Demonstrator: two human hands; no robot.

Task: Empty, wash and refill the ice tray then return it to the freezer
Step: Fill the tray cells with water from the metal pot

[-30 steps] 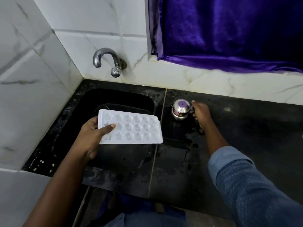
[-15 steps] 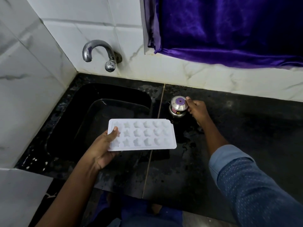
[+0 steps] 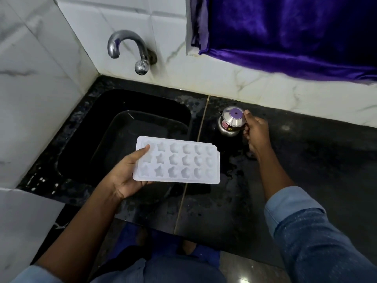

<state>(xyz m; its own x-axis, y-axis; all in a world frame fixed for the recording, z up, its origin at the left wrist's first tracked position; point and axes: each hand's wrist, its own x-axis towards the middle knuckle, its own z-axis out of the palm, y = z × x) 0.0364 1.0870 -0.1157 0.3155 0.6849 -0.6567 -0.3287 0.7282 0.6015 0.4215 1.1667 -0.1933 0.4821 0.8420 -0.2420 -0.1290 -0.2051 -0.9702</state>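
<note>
Tray (image 3: 177, 160) shifted right twd counter, L hand (image 3: 126, 176) pinching its end; R hand (image 3: 256, 131) gripping steel jug (image 3: 230, 121)

A kitchen: black sink (image 3: 142, 101), wall tap (image 3: 130, 48) (marble tiles (image 3: 40, 78)).

**Gloss, steel and satin at the sink**

The ice tray (image 3: 183, 160) is smooth white plastic with a dull sheen. The tap (image 3: 130, 48) and the small steel pot (image 3: 231, 121) are polished metal; the purple disc on the pot's lid may be plastic. The worktop (image 3: 306, 160) is speckled black polished stone, and the sink (image 3: 142, 103) is glossy black. The wall tiles (image 3: 40, 78) are glossy and marble-veined. The curtain (image 3: 285, 27) is shiny purple cloth, and the sleeve (image 3: 316, 242) is matt blue cloth.
</note>
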